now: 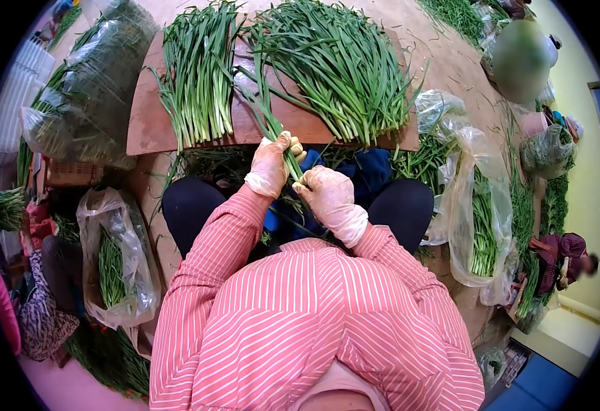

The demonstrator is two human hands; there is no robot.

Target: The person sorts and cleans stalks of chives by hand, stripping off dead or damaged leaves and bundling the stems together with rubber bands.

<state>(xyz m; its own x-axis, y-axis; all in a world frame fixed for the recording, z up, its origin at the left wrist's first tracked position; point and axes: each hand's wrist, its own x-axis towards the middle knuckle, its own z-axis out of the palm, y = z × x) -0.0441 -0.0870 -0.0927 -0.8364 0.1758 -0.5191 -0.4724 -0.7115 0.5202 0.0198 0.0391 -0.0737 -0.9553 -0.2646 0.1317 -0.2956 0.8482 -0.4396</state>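
Note:
My left hand (268, 166), in a pale glove, is closed around a few garlic chives (272, 125) just off the near edge of a brown board (262, 127). Their leaves point away from me toward the board. My gloved right hand (331, 200) pinches the pale stem ends of the same stalks, close beside the left. On the board lie two piles: a narrower chive bundle (201, 75) at left with its stems lined up toward me, and a wider, looser chive pile (334, 68) at right.
A clear plastic bag of greens (111, 253) stands at my left, another open bag (481, 219) at my right. A large wrapped bundle (98, 82) lies at far left. Loose greens (420, 161) cover the floor beside my right knee. Other people (564, 264) sit at both sides.

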